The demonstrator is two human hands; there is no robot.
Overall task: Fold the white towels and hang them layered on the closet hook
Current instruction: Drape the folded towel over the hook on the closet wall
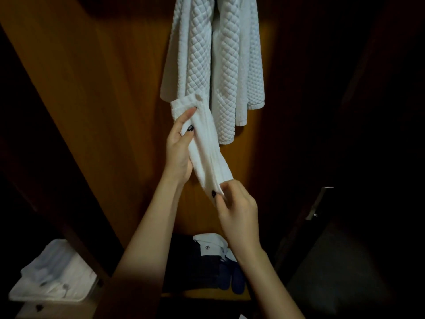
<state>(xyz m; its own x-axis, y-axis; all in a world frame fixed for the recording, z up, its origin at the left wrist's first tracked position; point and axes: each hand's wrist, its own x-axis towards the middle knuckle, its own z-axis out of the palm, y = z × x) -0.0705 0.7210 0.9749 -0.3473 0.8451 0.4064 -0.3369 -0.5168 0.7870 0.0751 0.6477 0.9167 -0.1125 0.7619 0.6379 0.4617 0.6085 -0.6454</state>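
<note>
Closet back panel (110, 88): brown wood, lit warm, behind everything.
Hanging towels (213, 54): white, quilted, draped in layers from the top of the view; the hook itself is out of sight.
Narrow towel (207, 146): white, folded into a long strip, slanting from upper left to lower right in front of the panel, its top end touching the hanging towels' lower edge.
Left grip (179, 143): at the strip's upper part, palm along its left side, thumb pressed over the front.
Right grip (236, 208): at the strip's lower end, thumb and curled fingers pinching it.
Tray (46, 299): pale, lower left, contents blurred.
Slippers (231, 277): dark blue, on the closet floor below the hands.
</note>
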